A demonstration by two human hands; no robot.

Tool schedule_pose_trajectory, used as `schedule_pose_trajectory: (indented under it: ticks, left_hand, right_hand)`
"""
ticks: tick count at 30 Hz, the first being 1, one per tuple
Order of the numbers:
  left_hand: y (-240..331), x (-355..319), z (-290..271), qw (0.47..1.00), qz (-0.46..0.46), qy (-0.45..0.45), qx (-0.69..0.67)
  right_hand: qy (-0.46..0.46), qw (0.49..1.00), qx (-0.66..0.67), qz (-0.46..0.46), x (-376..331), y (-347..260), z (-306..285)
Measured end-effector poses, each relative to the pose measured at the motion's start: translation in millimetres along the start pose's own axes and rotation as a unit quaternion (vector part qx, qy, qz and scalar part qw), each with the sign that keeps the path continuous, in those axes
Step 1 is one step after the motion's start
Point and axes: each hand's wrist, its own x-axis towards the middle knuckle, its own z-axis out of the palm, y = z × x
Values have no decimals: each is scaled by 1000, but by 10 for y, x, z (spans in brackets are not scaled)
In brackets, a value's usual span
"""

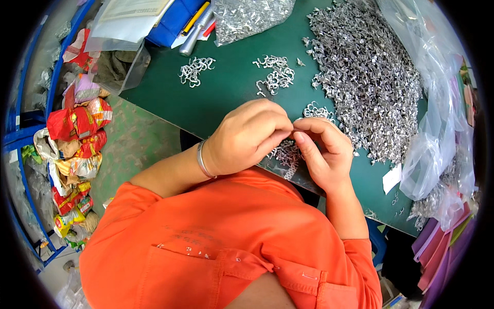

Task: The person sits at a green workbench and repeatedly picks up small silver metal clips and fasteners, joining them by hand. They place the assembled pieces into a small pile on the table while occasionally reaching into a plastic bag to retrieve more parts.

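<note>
The left hand (247,136) and right hand (321,152) met over the near edge of the green table (226,95), fingers pinched together on a small metal clip (292,133), mostly hidden between them. Judging by the heaps, little was done: three small linked bunches (275,77) lay at twelve o'clock from the hands, while the big loose pile of clips (368,77) at two o'clock remained. A clear bag of clips (247,15) sat at twelve, crumpled clear bags (437,129) at three, a white tag (392,178) at four, red and yellow wrappers (77,149) at nine.
</note>
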Motion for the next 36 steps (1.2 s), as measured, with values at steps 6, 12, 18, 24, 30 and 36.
schedule_pose_trajectory:
  ticks: [6,12,18,24,30,36]
  left_hand:
    - [-21,18,10,1000,12,10,9]
    - [-230,74,-164,980,-71,-4,184]
    - [-289,38,-178,974,-86,-37,208]
    - [-293,35,-214,979,-145,-7,142]
    - [-270,54,-263,976,-150,-41,150]
    - [-304,38,-221,982,-103,-47,152]
  right_hand:
    - [5,998,57,-33,2,41,-34]
    - [56,993,83,-57,-62,33,29]
    - [72,990,102,-68,-65,43,39]
    - [-112,970,-92,-194,58,5,-152]
    - [-126,969,-119,-176,58,-35,-133]
    - [-77,976,-121,-163,68,-45,-108]
